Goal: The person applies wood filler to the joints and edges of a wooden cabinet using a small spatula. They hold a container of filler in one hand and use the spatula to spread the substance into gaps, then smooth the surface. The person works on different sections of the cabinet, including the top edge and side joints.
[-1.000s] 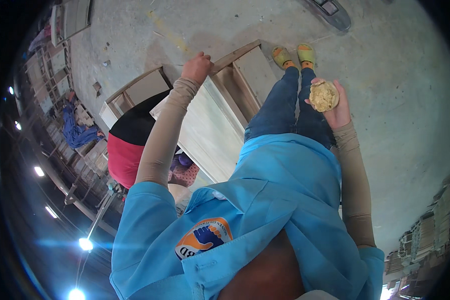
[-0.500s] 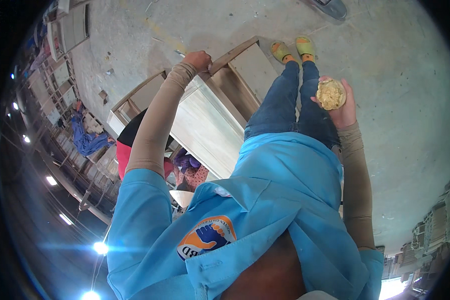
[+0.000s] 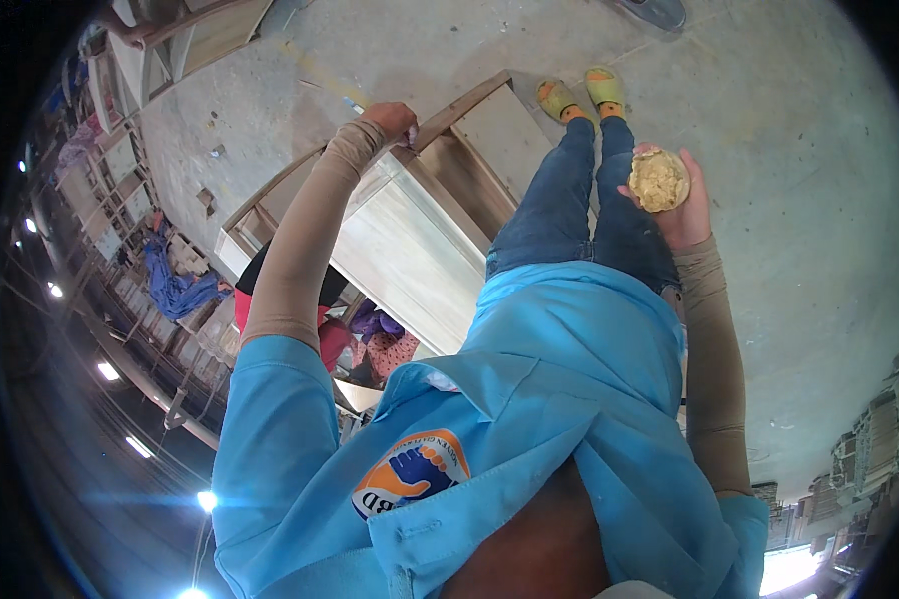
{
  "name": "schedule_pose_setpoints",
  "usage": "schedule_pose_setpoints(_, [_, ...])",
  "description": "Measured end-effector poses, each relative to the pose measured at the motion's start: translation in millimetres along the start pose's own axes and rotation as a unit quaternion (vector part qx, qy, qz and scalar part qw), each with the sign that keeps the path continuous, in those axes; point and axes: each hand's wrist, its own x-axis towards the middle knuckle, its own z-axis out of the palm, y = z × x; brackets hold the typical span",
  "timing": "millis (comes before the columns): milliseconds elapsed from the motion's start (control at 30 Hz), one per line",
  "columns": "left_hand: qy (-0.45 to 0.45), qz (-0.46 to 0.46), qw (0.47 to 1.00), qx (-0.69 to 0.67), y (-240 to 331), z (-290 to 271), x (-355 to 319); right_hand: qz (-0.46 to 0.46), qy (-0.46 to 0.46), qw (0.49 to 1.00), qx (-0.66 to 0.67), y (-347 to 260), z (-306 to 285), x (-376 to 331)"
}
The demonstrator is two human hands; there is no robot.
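My right hand (image 3: 687, 222) is raised at the right of my legs, fingers curled round a rounded mass of yellowish-tan putty (image 3: 659, 181). Whether a shallow cup lies under the putty, I cannot tell. My left hand (image 3: 392, 121) is closed at the upper edge of a wooden cabinet (image 3: 410, 235) with pale panels and brown framing. Its fingers point down against the frame's corner. Whatever they may hold is mostly hidden, with only a small pale pinkish bit showing beside them.
Left of the cabinet, partly behind my left arm, is a person in pink and dotted clothing (image 3: 388, 351). Wooden frames (image 3: 205, 45) stand at the upper left beside another person's arm (image 3: 120, 28). Blue cloth (image 3: 175, 275) lies among stacked wood. A grey shoe (image 3: 654, 12) shows at the top.
My left hand has shifted slightly left along the cabinet edge. The putty has tilted a little in my right hand. At the upper left, wooden frames and another person's arm have come further into view.
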Motion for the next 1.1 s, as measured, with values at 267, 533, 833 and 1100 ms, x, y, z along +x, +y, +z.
schedule_pose_setpoints(267, [0.067, 0.086, 0.992, -0.063, -20.9, -1.6, -7.2, -0.005, -0.007, 1.0, -0.003, 3.0, 5.9, -0.1])
schedule_pose_setpoints(533, [0.043, -0.011, 0.999, 0.012, 0.0, 3.1, -1.8, -0.001, -0.021, 1.0, 0.004, 9.4, 7.0, 2.3])
schedule_pose_setpoints(833, [0.016, 0.021, 1.0, 0.018, 1.2, -2.7, -7.6, -0.002, -0.021, 1.0, -0.003, 7.6, 4.7, 0.2])
schedule_pose_setpoints(1100, [-0.027, 0.057, 0.998, -0.001, -2.1, -9.4, -19.5, -0.009, -0.014, 1.0, 0.002, 7.9, 3.3, 1.5])
